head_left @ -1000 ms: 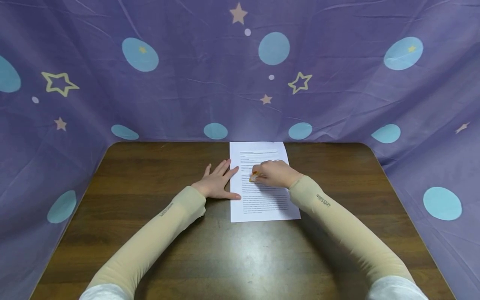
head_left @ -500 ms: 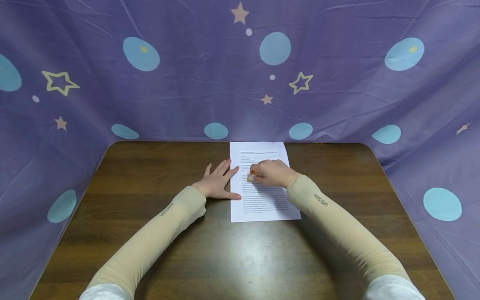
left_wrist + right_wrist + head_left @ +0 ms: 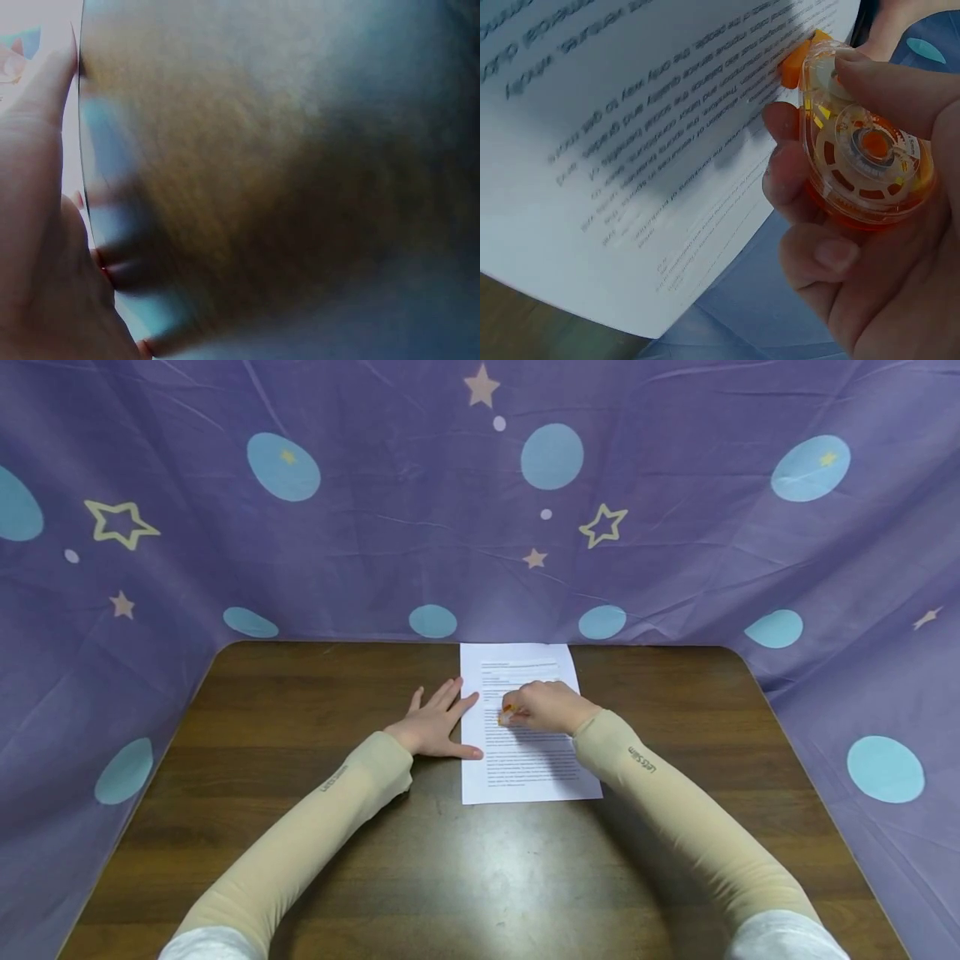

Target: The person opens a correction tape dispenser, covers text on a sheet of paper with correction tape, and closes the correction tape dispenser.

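A printed sheet of paper (image 3: 525, 777) lies flat at the table's far edge. My left hand (image 3: 432, 727) rests on its left margin, fingers spread and straight, thumb and index finger on the paper. Over the middle of the text, my right hand (image 3: 551, 706) grips a correction tape dispenser (image 3: 870, 150), clear with orange parts, thumb on one side and fingers curled round the other. In the right wrist view the dispenser's orange tip (image 3: 795, 64) is at the printed lines; whether it touches cannot be told. The left wrist view shows part of the left hand (image 3: 34, 202) beside blurred wood.
The dark wooden table (image 3: 450, 877) reaches back to a purple curtain (image 3: 360, 552) with stars and blue spots, which hangs behind it and along both sides. Light glares off the table's surface in front of the paper.
My right hand with the correction tape shifted slightly left over the text, then a little back to the right. The left hand and the paper stayed in place.
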A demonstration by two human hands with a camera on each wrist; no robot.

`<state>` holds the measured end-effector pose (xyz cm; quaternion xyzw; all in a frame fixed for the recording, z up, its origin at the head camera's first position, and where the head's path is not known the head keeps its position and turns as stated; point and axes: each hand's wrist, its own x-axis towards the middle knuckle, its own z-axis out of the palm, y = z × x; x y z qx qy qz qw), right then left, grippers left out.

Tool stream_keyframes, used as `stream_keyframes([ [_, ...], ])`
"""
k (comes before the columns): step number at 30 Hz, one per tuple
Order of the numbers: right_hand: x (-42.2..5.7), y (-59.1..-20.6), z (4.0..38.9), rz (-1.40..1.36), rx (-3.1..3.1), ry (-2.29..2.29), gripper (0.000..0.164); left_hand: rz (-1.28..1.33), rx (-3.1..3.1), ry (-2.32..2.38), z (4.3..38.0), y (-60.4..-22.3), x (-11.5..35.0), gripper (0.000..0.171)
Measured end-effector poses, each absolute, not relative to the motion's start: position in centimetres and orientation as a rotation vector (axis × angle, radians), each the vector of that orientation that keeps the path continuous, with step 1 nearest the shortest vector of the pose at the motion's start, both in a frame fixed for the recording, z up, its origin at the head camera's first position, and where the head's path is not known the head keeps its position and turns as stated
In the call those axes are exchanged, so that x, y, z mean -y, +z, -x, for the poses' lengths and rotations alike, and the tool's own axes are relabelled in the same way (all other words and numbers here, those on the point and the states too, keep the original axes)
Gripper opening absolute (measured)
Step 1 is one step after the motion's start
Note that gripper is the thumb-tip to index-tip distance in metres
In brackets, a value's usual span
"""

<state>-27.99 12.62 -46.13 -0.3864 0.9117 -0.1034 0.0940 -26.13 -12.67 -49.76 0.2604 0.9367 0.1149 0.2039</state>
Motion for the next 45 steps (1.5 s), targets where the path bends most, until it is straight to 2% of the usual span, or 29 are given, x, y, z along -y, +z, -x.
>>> stream_keyframes([
  [8,-12.2,-45.5,27.7,1.152,-2.708,-0.229,0.008,-0.726,-2.625,0.323,26.7,-50.8,12.8,0.113],
  [20,-12.8,-45.2,27.7,1.123,-2.710,-0.136,0.008,-0.717,-2.622,0.340,27.1,-51.3,12.7,0.114],
  [28,-14.6,-45.5,27.8,1.123,-2.749,-0.144,0.007,-0.732,-2.620,0.344,26.5,-50.0,12.6,0.113],
  [35,-16.3,-46.0,27.7,1.117,-2.763,-0.160,0.015,-0.714,-2.623,0.326,26.0,-49.4,12.5,0.109],
  [45,-19.1,-46.4,27.6,1.053,-2.789,-0.159,0.009,-0.705,-2.618,0.307,26.0,-49.6,12.6,0.111],
])
